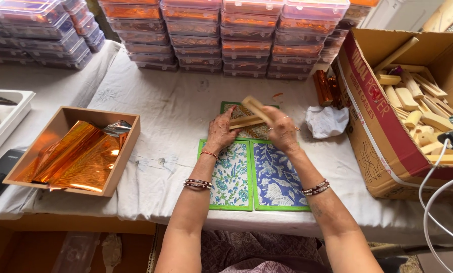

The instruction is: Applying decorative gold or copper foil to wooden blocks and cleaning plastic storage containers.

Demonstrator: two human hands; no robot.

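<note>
Foil tray (59, 126) sits left on the desk (176, 106), within reach. Left hand (220, 132) pins one wooden strip (244, 122) flat, fingers closed on it; right hand (282, 132) grips a second strip (256, 107) tilted above the patterned cards (257, 177). Carton (388, 131) of wooden pieces stands right.

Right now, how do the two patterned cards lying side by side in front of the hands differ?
The left card has teal and orange flowers on a pale ground; the right card has white leaves on a blue ground. The left hand rests at the left card's top edge, while the right hand, lifted above the right card, holds a wooden piece. Both are rectangular, green-bordered, flat, edges touching.
</note>
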